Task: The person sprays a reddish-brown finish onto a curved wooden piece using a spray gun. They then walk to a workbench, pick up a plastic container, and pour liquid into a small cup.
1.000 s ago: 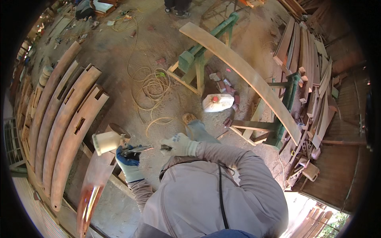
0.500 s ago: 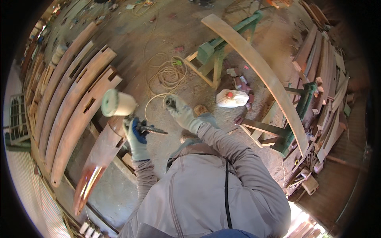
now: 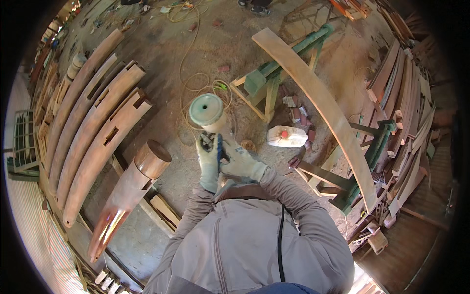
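In front of my chest I hold a spray gun (image 3: 207, 141) with a pale paint cup (image 3: 206, 110) on top; the cup's round lid is greenish. My left hand (image 3: 209, 165), in a whitish glove with dark blue patches, is closed around the gun's body. Beside it, touching the gun's lower part, my gloved right hand (image 3: 247, 162) is closed, its fingertips partly hidden. The hose end it held a moment ago is hidden between the hands. Beyond the cup, a thin yellowish air hose (image 3: 198, 77) lies coiled on the floor.
At left, several curved wooden beams (image 3: 105, 142) with cut slots lie beside a rounded, partly glossy red-brown piece (image 3: 129, 193). At right, a curved plank (image 3: 318, 98) rests on green trestles (image 3: 289, 61). A white jug (image 3: 287, 136) with a red cap stands by bricks (image 3: 303, 117). Stacked timber (image 3: 404, 103) lines the right.
My left hand has brought the spray gun rightward, turning the cup's lid upward. My right hand has moved nearer and lower with the hose end, and both hands now meet at the gun.
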`<state>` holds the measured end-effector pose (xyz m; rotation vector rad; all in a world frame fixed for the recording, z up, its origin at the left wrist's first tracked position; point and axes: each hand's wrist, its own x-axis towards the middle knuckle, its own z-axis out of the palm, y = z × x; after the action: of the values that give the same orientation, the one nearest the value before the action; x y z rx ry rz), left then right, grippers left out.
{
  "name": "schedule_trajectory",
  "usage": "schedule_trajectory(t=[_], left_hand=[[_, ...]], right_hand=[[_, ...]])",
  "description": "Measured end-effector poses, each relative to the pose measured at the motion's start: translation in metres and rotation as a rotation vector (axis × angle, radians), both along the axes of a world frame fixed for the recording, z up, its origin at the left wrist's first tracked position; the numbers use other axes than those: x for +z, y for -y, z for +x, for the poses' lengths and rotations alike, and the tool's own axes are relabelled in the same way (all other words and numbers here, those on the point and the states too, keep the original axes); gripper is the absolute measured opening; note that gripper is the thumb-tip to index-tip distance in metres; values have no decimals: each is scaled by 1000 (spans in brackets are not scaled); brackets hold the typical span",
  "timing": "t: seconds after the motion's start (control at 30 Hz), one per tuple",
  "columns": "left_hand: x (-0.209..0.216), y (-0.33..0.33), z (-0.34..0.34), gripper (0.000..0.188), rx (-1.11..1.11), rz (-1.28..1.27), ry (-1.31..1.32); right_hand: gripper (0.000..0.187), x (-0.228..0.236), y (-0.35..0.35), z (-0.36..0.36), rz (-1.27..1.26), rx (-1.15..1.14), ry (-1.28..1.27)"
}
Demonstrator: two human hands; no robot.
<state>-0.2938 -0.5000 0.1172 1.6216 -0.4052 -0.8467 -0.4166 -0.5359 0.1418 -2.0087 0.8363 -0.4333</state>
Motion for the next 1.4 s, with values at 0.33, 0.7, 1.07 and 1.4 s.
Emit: schedule_trajectory(t=[0.33,0.7,1.07,1.4], left_hand=[[24,102,-58,61,-651,-46,335],[-113,-141,83,34,-170,658,208],[-43,-241,58,21,321,867,-490],[-118,-156,224,26,-196,779,-317]], right_hand=[[37,-47,178,-136,-68,-712,-42],[31,-159,363,-297,385,-805,226],[52,-145,363,-325,584,-661,-4],[99,-58,334,-296,-130,-624,-1228]])
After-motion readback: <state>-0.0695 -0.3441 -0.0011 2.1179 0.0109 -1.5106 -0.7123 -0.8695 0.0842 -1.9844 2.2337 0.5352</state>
